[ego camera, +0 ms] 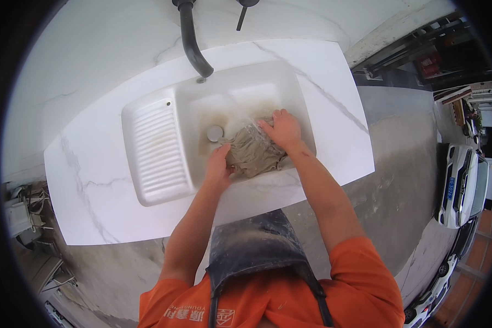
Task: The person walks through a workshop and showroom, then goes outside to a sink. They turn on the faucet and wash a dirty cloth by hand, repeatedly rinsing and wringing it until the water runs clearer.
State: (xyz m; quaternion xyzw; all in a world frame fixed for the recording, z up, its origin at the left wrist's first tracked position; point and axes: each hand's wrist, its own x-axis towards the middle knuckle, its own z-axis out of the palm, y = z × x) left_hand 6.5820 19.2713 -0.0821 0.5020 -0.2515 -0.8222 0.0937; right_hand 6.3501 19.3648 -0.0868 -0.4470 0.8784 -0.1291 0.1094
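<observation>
A wet grey-brown cloth (252,151) lies bunched in the basin of a white sink (192,106). My left hand (220,164) grips the cloth's left edge, thumb on top and fingers partly hidden beside it. On the cloth's upper right rests my right hand (284,129), its fingers spread and partly curled over the fabric. Water runs onto the cloth between the hands, from the black faucet spout (205,69) above. The round drain cover (215,133) sits just left of the cloth. Brownish water or staining shows on the basin floor.
A ribbed washboard panel (156,147) adjoins the basin on the left. Marble-patterned countertop (336,135) surrounds the sink. A black faucet lever (241,18) is on the wall behind. Parked cars (461,186) stand far right; metal frames (53,270) are at lower left.
</observation>
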